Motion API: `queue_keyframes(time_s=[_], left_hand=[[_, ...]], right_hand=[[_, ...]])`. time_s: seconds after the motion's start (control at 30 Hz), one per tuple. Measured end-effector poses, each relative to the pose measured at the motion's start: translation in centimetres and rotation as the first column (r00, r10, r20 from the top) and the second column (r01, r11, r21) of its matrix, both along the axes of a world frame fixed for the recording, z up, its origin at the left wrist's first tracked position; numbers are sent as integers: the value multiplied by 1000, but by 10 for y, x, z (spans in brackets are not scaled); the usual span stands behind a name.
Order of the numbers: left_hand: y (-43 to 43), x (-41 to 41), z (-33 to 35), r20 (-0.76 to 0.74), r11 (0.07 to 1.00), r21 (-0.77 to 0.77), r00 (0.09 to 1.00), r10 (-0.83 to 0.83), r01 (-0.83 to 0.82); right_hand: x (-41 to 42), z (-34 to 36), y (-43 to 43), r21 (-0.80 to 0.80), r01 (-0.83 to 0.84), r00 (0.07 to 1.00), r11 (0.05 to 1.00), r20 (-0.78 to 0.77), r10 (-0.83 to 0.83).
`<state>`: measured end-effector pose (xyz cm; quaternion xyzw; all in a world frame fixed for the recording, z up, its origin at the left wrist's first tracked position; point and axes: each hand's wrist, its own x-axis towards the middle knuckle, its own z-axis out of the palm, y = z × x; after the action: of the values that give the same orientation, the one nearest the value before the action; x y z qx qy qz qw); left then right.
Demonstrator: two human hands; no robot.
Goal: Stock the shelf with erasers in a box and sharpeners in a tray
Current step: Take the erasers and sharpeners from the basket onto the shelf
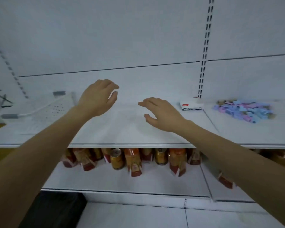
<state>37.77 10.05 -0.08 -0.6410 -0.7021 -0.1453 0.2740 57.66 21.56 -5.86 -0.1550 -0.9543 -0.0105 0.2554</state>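
Observation:
Both my hands hover over the middle of the white shelf (125,129), holding nothing. My left hand (97,97) has loosely bent fingers, and my right hand (161,112) is spread palm down. A white perforated tray (56,106) with grey handles lies tilted at the shelf's left. A small white box (192,105) with a red label sits at the back, right of my right hand. Farther right lies a loose pile of small blue, pink and purple items (244,110).
A slotted upright (204,51) runs up the back panel near the box. The lower shelf (122,178) holds several orange and red bottles and gold cans (117,158). A dark object (56,209) sits on the floor at the lower left.

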Motion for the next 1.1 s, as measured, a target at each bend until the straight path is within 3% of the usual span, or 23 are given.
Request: queue_keyframes(time_s=[0.2,0.4,0.63,0.87,1.0,1.1], left_hand=[[-112,-91,15,29,974,-31,974,225,-224],[-172,-172,25,118,938,-94,932,343,-333],[-174,-260,25,235,938,-130,909,344,-322],[-144,-347,20,267,912,-262,885,382,-315],[-114,-381,9,313,915,-334,890,332,-224],[-87,-407,0,266,899,-421,930,252,-123]], right_hand=[[-102,-2,-77,-69,-193,981,979,-7,193],[-198,22,-115,-32,-288,956,957,54,289],[-312,55,-98,38,-350,934,936,92,345],[-421,62,-55,-68,-320,930,945,170,327],[-461,50,-39,-108,-258,937,960,216,276],[-482,42,-31,-121,-172,942,978,269,199]])
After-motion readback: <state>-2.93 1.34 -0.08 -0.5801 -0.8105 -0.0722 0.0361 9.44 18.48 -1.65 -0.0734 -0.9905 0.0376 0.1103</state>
